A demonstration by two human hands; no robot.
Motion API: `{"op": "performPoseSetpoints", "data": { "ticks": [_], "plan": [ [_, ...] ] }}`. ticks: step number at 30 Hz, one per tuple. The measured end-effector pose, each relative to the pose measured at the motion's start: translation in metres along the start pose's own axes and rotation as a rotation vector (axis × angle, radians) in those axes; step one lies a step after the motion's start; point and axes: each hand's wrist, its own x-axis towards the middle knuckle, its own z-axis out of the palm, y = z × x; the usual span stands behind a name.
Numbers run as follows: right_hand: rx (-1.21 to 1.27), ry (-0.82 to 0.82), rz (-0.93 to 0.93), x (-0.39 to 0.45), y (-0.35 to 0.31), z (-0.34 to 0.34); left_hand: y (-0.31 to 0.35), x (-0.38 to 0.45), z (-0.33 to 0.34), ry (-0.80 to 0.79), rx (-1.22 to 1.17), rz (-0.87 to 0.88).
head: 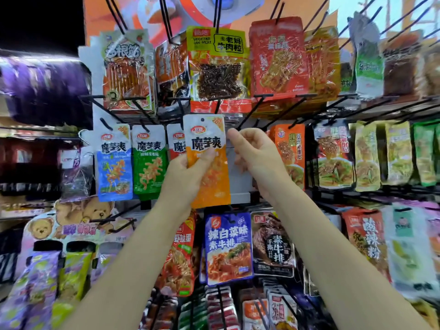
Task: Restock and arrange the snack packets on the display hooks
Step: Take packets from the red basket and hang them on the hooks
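My left hand [188,172] pinches an orange and white snack packet [209,177] by its left edge, thumb across the front. The packet stands upright in front of the middle row, its hang hole near the top. To its right, my right hand [256,156] has curled fingers, the fingertips beside the packet's upper right edge; I cannot tell whether they touch it. A black display hook [250,113] slants down just above that hand. Matching packets hang left of it: blue [114,163], green [148,163] and a red one [175,144] partly hidden.
Black hooks stick out toward me in every row. The top row holds a yellow vegetarian meat packet [217,63] and red packets [277,58]. Below hang a blue packet [228,248] and a dark packet [273,244]. A bear-printed card [78,220] sits lower left. Green and yellow packets [381,156] fill the right.
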Motion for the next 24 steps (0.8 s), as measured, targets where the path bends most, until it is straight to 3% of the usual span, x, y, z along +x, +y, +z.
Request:
{"op": "performPoseSetpoints", "data": {
  "ticks": [5,15,24],
  "plan": [
    [-0.019,-0.091,0.003,0.02,0.0,0.007,-0.002,0.01,0.009,-0.103,0.038,-0.041],
    [0.029,-0.032,-0.038,0.048,-0.005,0.012,0.016,0.056,0.017,0.166,0.138,0.171],
    [0.066,0.0,-0.052,0.054,0.001,0.01,0.015,0.064,0.023,0.154,0.088,0.134]
  ]
}}
